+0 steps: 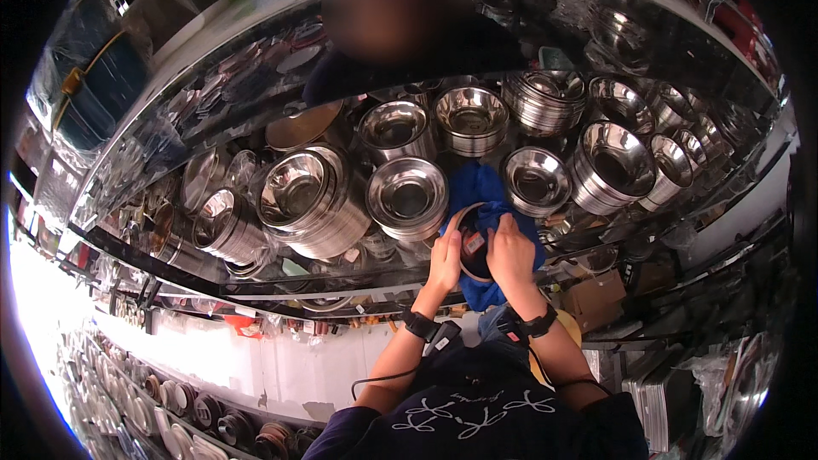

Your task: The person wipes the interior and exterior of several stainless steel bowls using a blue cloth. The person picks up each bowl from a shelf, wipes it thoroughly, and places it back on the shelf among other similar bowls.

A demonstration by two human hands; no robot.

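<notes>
My left hand [445,259] grips the near-left rim of a round metal bowl [473,260], tilted so that its dark inside faces up. An orange and white sticker is stuck inside it. My right hand [513,254] presses a bunched part of a blue cloth [478,182] against the bowl's right side. The rest of the cloth spreads behind and beneath the bowl, over the shelf's front edge. A stack of steel bowls [409,191] stands just left of my hands, and a smaller stack [537,182] to their right.
More steel bowl stacks [307,198] crowd the glass shelf [396,273] on both sides. A mirrored back panel [556,25] reflects a person. A cardboard box [595,300] lies low on the right. Rows of dishes [182,396] line a rack at lower left.
</notes>
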